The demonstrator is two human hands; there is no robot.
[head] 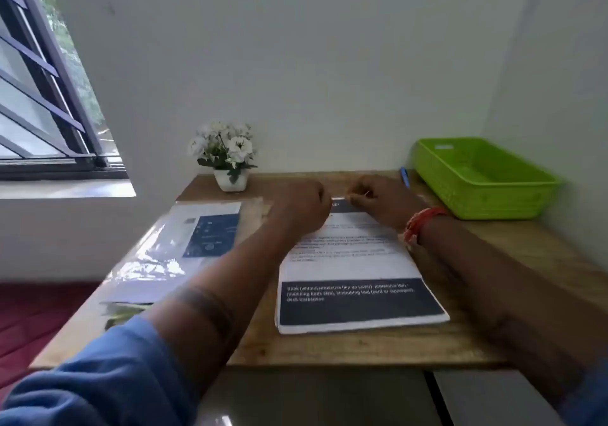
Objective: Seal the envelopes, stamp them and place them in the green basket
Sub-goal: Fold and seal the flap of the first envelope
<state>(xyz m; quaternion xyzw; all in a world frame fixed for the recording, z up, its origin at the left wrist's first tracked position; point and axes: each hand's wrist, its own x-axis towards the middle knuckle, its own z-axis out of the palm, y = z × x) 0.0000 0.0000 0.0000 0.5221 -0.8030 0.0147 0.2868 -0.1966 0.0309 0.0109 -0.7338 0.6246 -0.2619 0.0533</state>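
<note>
A white packet (348, 267) printed with text and dark blue bands lies flat on the wooden desk (362, 346), in front of me. My left hand (301, 206) and my right hand (381, 200) both rest at its far edge. Their fingers are curled and pinched close together on that edge. A thin pale strip (339, 198) shows between the two fingertips; I cannot tell what it is. The green basket (513, 200) stands at the desk's back right corner, with nothing visible inside. A red thread band (419, 225) circles my right wrist.
A clear plastic sleeve (158, 254) holding a sheet with a blue panel lies on the left of the desk. A white pot of white flowers (228, 159) stands at the back by the wall. A blue pen (404, 177) lies beside the basket. A barred window (42, 96) is at left.
</note>
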